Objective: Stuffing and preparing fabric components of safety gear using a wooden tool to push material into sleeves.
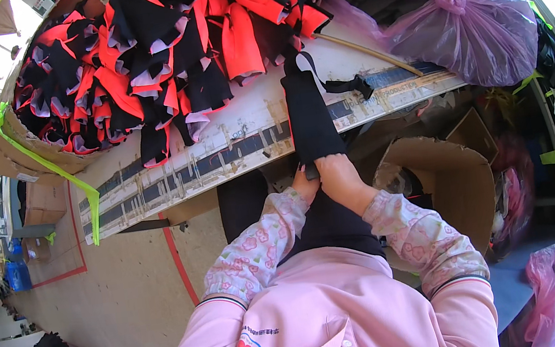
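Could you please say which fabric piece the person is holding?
The long black strip, held by left hand and right hand at its near end; others lie in the red-and-black heap.

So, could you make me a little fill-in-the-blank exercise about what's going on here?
1. The left hand and right hand hold the near end of a fabric piece whose upward face is ____.
2. The oversleeves on both forearms are patterned with pink ____.
3. The large, knotted, see-through plastic bag at the upper right is coloured ____.
4. The open cardboard box stands on the person's ____ side.

Missing words: black; flowers; purple; right.
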### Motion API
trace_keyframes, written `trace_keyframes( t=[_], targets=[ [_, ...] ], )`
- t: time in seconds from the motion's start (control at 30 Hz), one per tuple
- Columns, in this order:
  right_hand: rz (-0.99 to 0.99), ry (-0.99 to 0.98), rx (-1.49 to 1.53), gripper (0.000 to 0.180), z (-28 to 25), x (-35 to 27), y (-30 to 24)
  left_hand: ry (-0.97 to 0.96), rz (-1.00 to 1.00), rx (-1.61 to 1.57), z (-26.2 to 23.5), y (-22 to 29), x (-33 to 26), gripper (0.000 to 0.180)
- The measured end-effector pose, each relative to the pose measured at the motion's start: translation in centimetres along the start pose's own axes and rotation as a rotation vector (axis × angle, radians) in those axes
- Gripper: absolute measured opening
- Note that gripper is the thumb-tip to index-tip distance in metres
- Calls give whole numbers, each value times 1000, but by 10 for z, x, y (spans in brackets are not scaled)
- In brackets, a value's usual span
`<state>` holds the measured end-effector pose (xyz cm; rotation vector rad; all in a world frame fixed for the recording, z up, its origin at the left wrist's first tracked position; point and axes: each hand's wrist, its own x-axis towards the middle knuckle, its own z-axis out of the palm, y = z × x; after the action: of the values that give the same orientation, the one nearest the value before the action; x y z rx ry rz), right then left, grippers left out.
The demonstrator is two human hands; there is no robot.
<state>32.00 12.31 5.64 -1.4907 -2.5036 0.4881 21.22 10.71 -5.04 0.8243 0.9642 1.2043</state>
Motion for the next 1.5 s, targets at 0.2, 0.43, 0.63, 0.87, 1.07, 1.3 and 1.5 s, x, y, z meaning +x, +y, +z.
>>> trace_keyframes(
  t=[0.2, 0.43, 0.63, 0.87, 1.07, 1.3, 1.5],
  targets=[
    [-187, 161, -66, 19, 30, 6, 26, 162, -161, 83, 16, 18, 1, 39],
    [-120, -564, -99, 30, 26, 79, 23, 122, -6, -11, 14, 31, 11, 29],
    [-59, -578, -167, 31, 23, 88, 37, 52, 4, 99, 9, 25, 21, 18],
    [-257, 127, -271, 28, 83, 68, 41, 272, -309, -291, 5, 26, 6, 37],
    [-421, 270, -445, 27, 54, 24, 15, -59, -170, -150, -22, 12, -7, 48],
    [142, -210, 200, 27, -18, 12, -39, -129, 284, 243, -35, -11, 7, 40],
    [-85, -121, 63, 22, 4, 20, -21, -78, 231, 626, -45, -26, 13, 32]
  ],
)
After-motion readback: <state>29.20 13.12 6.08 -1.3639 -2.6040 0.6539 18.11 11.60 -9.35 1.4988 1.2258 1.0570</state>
